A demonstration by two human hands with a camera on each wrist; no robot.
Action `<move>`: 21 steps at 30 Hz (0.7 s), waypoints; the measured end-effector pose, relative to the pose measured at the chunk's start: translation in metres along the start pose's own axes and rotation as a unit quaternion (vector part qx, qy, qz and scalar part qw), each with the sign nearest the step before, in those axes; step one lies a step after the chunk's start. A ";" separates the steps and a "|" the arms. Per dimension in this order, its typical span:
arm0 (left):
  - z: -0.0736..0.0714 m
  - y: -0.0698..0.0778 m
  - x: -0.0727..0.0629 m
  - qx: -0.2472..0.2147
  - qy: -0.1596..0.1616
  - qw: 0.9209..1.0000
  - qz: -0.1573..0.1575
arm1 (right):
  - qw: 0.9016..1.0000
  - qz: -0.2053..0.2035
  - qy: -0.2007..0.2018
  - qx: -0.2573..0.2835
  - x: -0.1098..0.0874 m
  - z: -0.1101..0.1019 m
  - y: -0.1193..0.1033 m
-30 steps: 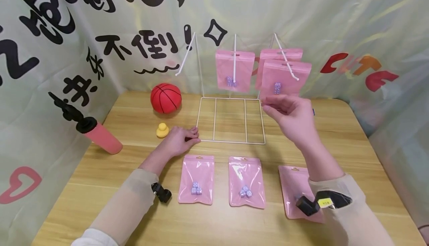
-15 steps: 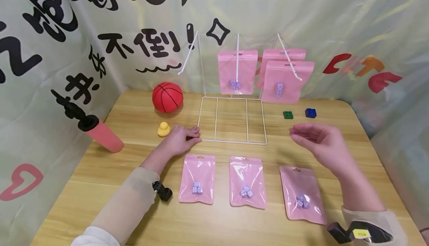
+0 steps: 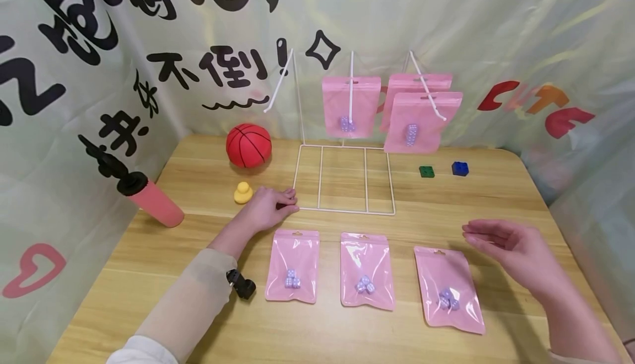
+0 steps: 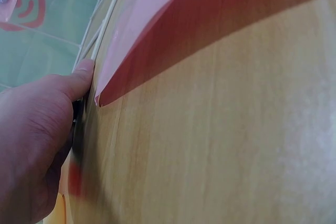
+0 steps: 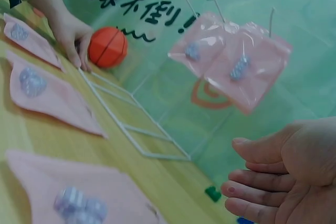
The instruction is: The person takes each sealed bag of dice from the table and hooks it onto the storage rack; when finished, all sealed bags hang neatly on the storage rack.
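Note:
At its front left corner, my left hand [image 3: 268,208] pinches the base of a white wire display rack [image 3: 342,210]. The left wrist view shows the thumb [image 4: 84,69] on the wire. My right hand [image 3: 513,251] is raised over the table's right side, fingers extended, holding nothing. Under and left of it lies a pink zip bag [image 3: 431,270] with purple dice; a middle bag [image 3: 364,256] and a left bag [image 3: 294,251] lie in line with it. One pink bag [image 3: 332,99] hangs on the rack's middle prong. On the right prong hang a front bag [image 3: 399,124] and a rear bag [image 3: 397,84].
A red ball [image 3: 248,145] and a yellow rubber duck [image 3: 243,193] sit left of the rack. Farther left stands a pink cylinder with a black top [image 3: 159,204]. A green brick [image 3: 426,171] and a blue brick [image 3: 460,169] lie to the right. The left prong [image 3: 279,81] bears no bag.
My right hand has drawn back from the front bag on the right prong, moving right and toward me, which uncovers both bricks. The left hand has stayed at the rack's corner.

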State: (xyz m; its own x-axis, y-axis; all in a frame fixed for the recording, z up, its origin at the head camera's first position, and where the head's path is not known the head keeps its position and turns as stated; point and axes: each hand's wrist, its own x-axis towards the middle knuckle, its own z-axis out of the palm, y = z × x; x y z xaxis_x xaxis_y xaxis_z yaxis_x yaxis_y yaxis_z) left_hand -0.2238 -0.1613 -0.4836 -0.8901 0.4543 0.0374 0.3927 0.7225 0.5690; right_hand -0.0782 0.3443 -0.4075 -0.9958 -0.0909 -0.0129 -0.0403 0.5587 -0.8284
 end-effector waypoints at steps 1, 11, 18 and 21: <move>0.000 0.000 0.000 -0.001 0.001 1.000 0.001 | 1.000 0.003 0.000 -0.002 -0.003 -0.001 0.004; 0.001 -0.001 0.000 -0.008 0.003 1.000 0.004 | 0.997 0.068 -0.015 -0.030 -0.027 0.001 0.036; 0.000 0.000 0.001 -0.007 0.005 1.000 0.008 | 0.995 0.091 -0.031 -0.025 -0.040 0.008 0.046; 0.001 0.001 0.000 -0.007 0.004 1.000 0.010 | 0.988 0.143 -0.041 -0.041 -0.040 0.009 0.044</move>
State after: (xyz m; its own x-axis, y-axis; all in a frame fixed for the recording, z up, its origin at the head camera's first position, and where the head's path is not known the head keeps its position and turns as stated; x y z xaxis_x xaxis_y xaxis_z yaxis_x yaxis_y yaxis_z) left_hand -0.2237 -0.1604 -0.4838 -0.8836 0.4649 0.0548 0.4073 0.7059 0.5794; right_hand -0.0391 0.3648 -0.4487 -0.9575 0.0160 -0.2881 0.2320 0.6363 -0.7357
